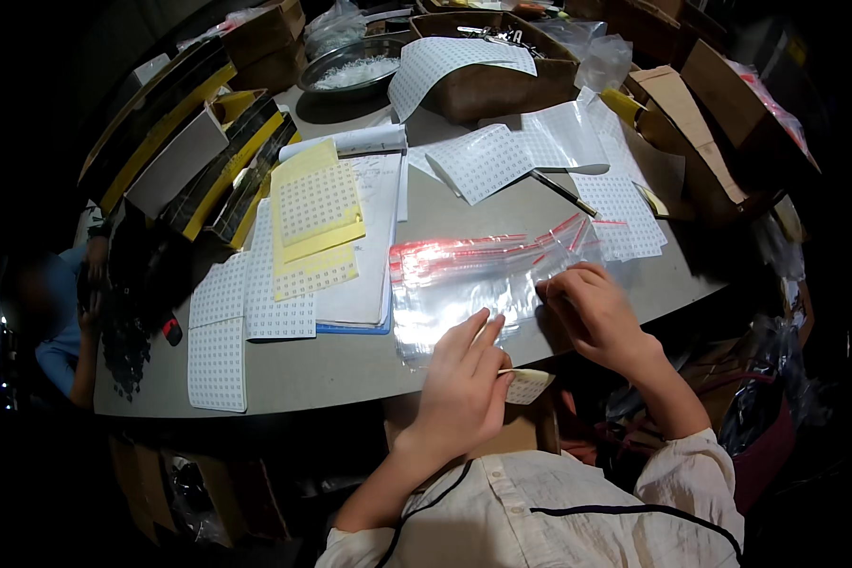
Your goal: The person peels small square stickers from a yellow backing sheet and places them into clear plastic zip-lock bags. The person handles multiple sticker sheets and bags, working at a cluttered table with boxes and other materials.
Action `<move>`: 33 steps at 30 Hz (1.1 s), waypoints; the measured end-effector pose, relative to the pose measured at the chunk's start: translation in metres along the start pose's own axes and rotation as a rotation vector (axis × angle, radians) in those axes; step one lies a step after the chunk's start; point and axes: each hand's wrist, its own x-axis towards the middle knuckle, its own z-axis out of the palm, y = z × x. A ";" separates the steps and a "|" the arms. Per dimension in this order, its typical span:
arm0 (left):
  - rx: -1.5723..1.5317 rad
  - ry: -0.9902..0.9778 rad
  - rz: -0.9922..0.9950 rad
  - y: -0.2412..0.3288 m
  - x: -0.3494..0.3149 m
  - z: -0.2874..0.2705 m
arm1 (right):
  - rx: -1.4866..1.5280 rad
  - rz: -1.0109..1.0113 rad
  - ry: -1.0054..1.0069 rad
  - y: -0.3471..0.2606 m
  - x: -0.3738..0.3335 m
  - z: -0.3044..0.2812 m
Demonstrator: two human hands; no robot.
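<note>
A stack of clear zip bags (pixel 459 303) with red strips along their tops lies on the table in front of me. My left hand (pixel 459 383) rests its fingertips on the lower part of the stack. A small yellowish label sheet (pixel 528 386), printed in rows, sticks out between the thumb and fingers of that hand. At the right side of the bags, my right hand (pixel 596 314) has its fingers bent and pinched together against the plastic. Whatever lies between those fingertips is too small to make out. The bags' right end is wrinkled and slightly raised.
Left of the bags lie yellow label sheets (pixel 320 204), white label sheets (pixel 218 331) and a blue clipboard (pixel 355 328). Beyond are a pen (pixel 565 194), curled label sheets (pixel 478 163), a metal bowl (pixel 350 69) and cardboard boxes (pixel 488 90). Another person (pixel 62 322) sits at the left.
</note>
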 end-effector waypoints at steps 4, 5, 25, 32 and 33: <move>0.022 -0.061 0.022 -0.003 -0.002 0.005 | 0.180 0.012 -0.026 0.002 0.016 -0.003; 0.015 -0.070 0.017 -0.002 -0.001 0.005 | 0.247 -0.030 -0.021 0.003 0.023 -0.001; -0.196 0.149 -0.049 -0.004 -0.013 -0.013 | 0.337 0.112 0.120 0.028 0.045 0.015; -0.806 0.312 -0.500 -0.006 -0.034 -0.038 | 1.107 0.340 -0.107 -0.024 0.015 -0.007; -0.835 0.345 -0.494 -0.009 -0.032 -0.038 | 1.102 0.338 -0.093 -0.024 0.012 -0.006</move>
